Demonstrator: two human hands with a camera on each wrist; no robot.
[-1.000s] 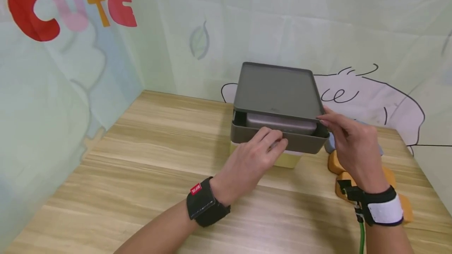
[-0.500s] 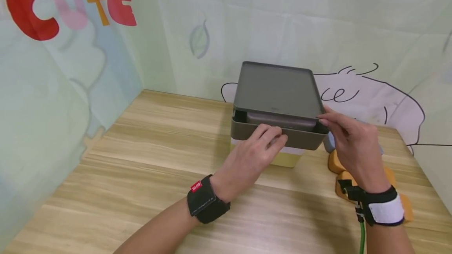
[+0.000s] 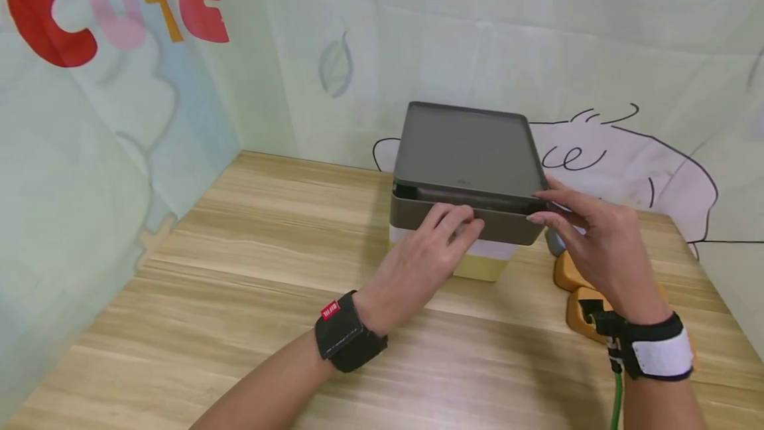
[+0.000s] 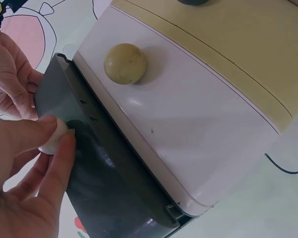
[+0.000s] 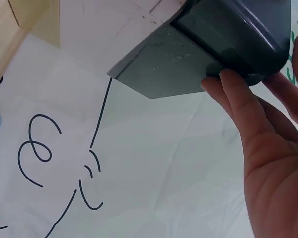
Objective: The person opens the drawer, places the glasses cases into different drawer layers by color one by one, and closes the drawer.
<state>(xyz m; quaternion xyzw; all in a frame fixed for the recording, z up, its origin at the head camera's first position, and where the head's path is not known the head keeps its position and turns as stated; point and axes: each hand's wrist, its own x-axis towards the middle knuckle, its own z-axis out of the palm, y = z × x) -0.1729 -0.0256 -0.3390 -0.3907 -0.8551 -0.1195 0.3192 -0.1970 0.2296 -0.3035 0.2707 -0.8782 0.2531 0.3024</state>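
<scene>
A small desktop drawer unit (image 3: 471, 148) with a grey top stands near the back of the table. Its top drawer (image 3: 507, 227), dark grey, is pulled out a little over a white drawer (image 4: 169, 124) with a yellowish round knob (image 4: 125, 63). Inside the gap a dark, smooth object (image 3: 465, 196) shows partly. My left hand (image 3: 418, 271) pinches the grey drawer's white knob (image 4: 50, 144) between thumb and fingers. At the drawer's right front corner, my right hand (image 3: 609, 244) touches with extended fingertips, thumb by the front and fingers by the side.
Orange rounded blocks (image 3: 581, 314) lie on the wooden table (image 3: 268, 251) beneath and beside the right forearm, with a blue piece (image 3: 555, 242) behind them. A printed cloth (image 3: 286, 52) hangs right behind the unit. A green cable (image 3: 617, 400) runs from the right wrist.
The grey drawer has slid inward, narrowing the gap under the top and hiding more of the object inside. My right thumb has moved down from the top's edge to the drawer corner.
</scene>
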